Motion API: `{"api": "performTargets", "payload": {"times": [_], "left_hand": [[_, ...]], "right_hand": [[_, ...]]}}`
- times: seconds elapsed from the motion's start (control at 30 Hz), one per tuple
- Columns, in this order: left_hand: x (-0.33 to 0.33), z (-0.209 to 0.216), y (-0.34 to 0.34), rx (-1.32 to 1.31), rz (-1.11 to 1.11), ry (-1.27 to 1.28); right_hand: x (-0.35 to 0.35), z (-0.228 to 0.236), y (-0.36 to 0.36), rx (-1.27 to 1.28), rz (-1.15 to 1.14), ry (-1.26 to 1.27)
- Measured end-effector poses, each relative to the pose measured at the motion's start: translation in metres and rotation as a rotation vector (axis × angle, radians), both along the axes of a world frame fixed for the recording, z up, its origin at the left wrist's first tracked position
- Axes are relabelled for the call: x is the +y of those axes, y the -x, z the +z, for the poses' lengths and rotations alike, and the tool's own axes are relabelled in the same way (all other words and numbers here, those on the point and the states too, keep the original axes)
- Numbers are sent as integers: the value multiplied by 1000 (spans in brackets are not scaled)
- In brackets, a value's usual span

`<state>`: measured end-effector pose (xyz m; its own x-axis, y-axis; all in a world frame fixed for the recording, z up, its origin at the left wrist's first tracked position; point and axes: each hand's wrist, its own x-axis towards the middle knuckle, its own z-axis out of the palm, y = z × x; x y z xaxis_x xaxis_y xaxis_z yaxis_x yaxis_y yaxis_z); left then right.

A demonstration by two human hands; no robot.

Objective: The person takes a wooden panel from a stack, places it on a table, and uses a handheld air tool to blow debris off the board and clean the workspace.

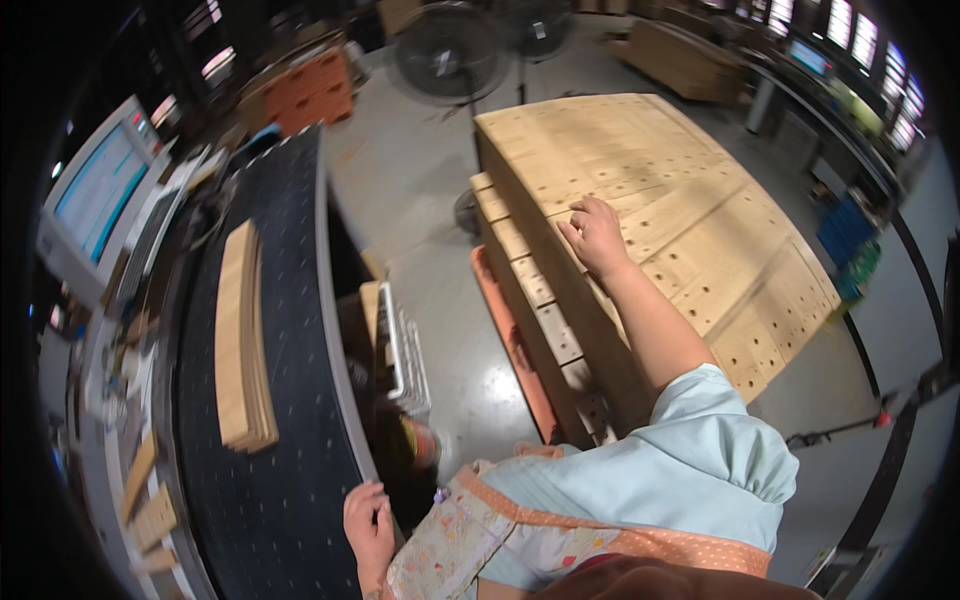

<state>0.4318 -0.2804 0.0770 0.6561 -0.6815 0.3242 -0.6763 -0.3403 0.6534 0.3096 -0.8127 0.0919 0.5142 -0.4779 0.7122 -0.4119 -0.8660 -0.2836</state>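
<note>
My right hand (597, 238) is stretched out over a large stack of pale wooden panels (690, 230) with rows of drilled holes. Its fingers are bent and apart, at the top panel near the stack's left edge; no held object shows. My left hand (368, 535) is low, beside the grey edge of a black-topped worktable (290, 480). Those fingers curl loosely, with a gap at the thumb and nothing seen in them. Whether they touch the edge, I cannot tell. On the black top lies a small pile of long, slightly curved wooden strips (243, 340).
Below the panels are more drilled wooden pieces (545, 300) and an orange pallet (510, 345). A white plastic crate (403, 350) stands beside the worktable. At the left are a monitor (100, 195) and keyboard (150, 235). Large fans (447, 55) stand at the back.
</note>
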Motion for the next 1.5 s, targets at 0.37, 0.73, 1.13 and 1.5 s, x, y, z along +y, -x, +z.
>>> {"api": "performTargets", "payload": {"times": [0.37,0.73,1.13,1.5], "left_hand": [[85,-10,27,733,465,1135],[182,18,99,613,507,1679],[202,45,185,249,323,1046],[110,160,213,-18,148,84]], "right_hand": [[386,33,-125,-23,1380,-73],[602,42,-148,-145,1704,-90],[634,20,-178,320,2168,-590],[555,134,-143,815,3958,-172]]}}
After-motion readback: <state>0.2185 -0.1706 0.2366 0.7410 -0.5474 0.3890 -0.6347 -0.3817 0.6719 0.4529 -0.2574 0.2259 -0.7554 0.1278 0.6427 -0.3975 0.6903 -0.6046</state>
